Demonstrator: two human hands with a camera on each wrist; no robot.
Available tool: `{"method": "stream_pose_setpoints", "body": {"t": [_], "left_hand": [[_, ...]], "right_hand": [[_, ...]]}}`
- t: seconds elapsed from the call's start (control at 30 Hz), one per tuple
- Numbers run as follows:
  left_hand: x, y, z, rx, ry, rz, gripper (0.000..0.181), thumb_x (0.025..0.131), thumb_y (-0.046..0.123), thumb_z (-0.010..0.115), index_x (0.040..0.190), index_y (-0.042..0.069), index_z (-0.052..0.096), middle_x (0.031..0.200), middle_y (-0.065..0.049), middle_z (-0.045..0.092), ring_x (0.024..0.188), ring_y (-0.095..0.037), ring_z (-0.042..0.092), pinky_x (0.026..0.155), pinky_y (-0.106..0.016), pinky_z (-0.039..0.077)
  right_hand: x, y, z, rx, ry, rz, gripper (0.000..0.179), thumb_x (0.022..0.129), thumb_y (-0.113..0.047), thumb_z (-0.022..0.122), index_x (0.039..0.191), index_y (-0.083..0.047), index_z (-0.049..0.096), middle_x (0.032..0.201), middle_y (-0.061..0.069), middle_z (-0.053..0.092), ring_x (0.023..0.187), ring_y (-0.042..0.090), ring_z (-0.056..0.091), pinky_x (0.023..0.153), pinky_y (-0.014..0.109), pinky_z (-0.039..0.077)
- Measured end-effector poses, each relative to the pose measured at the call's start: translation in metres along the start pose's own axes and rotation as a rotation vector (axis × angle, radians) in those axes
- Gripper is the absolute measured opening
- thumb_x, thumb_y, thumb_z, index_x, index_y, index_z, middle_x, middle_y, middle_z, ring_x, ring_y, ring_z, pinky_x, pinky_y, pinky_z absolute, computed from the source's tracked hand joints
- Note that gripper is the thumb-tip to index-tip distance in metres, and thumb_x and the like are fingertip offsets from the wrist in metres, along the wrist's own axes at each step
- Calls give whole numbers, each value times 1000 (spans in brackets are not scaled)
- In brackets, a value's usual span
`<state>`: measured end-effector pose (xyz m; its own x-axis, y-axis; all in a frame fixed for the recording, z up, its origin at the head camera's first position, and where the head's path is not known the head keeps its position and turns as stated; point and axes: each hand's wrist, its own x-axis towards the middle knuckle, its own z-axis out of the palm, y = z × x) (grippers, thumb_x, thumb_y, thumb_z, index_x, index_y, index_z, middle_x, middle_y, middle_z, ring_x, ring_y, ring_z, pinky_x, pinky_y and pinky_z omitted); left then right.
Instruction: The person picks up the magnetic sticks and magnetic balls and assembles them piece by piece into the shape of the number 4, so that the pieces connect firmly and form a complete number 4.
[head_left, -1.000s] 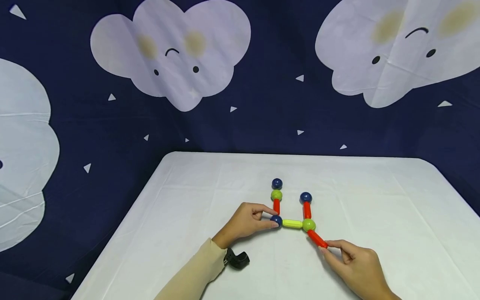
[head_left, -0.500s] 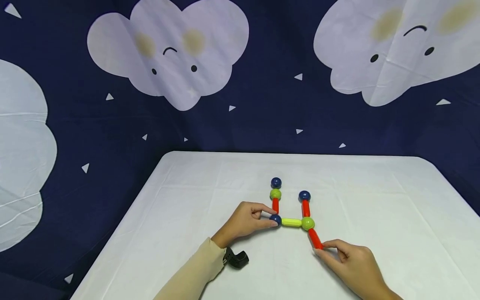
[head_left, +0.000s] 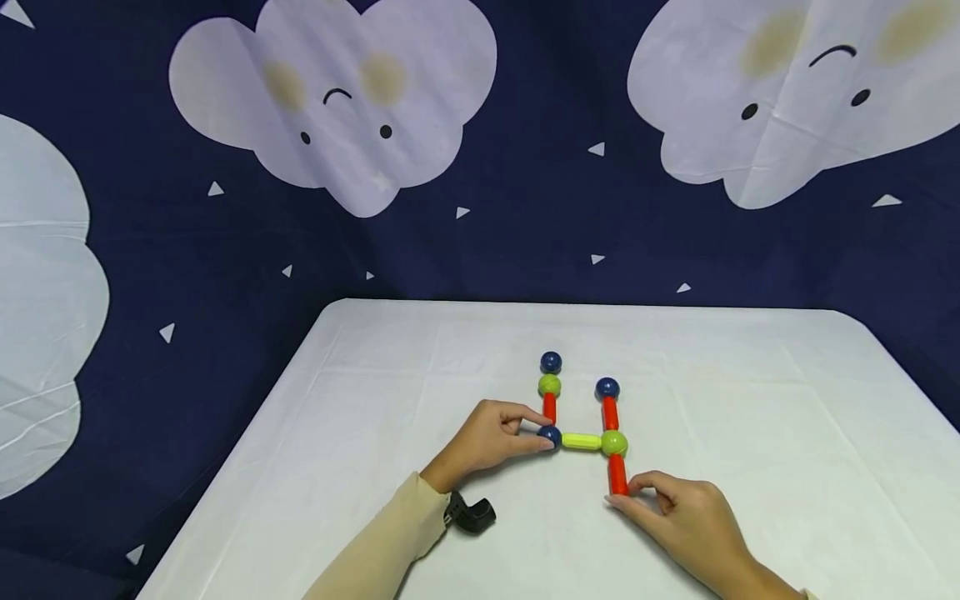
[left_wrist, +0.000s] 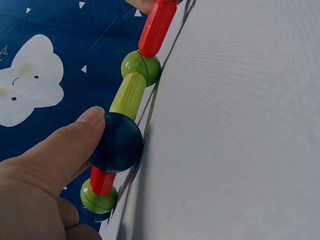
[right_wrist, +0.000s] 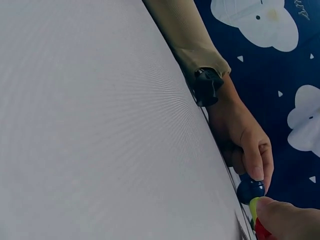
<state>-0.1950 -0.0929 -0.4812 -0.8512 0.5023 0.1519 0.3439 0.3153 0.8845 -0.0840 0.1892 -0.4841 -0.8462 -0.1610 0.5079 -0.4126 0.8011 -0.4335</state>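
A chain of toy balls and rods lies on the white table. My left hand (head_left: 491,437) pinches the near-left blue ball (left_wrist: 119,142) between thumb and finger. From that ball a red rod (head_left: 550,407) runs away to a green ball (head_left: 550,384), with another blue ball (head_left: 551,362) against it. A yellow-green rod (head_left: 581,442) joins the held ball to a second green ball (head_left: 614,442). Beyond this one, a red rod (head_left: 610,413) ends in a blue ball (head_left: 607,388). My right hand (head_left: 686,517) pinches the near end of another red rod (head_left: 617,475) touching the second green ball.
The white-covered table (head_left: 750,392) reaches back to a dark blue cloth (head_left: 525,258) printed with clouds and small triangles. A black wrist device (head_left: 472,515) sits at the left cuff, low over the table.
My right hand has swung the near red rod leftward around the green ball, so it now points toward me, nearly in line with the far red rod. The left hand keeps its pinch.
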Motion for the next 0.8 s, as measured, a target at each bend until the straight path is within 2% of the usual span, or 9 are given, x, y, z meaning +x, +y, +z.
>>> {"method": "stream_pose_setpoints", "body": {"t": [0.6,0.8], "left_hand": [[1,-2,0,-10,6,6,24,82,33,88,104,25,81,56,5,29,51,-9,27,51,-25,25],[1,-1,1,-10,5,8,24,82,32,88,104,25,81,56,5,29,51,-8,27,51,-25,25]], "right_hand": [[-1,1,-1,1,-5,16,29,63,-32,98,79,-26,75,55,-26,25,47,-6,22,44,15,19],[-2,1,-3,21,19,13,30,62,-30,99,80,-28,74,55,-26,25,48,-6,22,44,14,19]]}}
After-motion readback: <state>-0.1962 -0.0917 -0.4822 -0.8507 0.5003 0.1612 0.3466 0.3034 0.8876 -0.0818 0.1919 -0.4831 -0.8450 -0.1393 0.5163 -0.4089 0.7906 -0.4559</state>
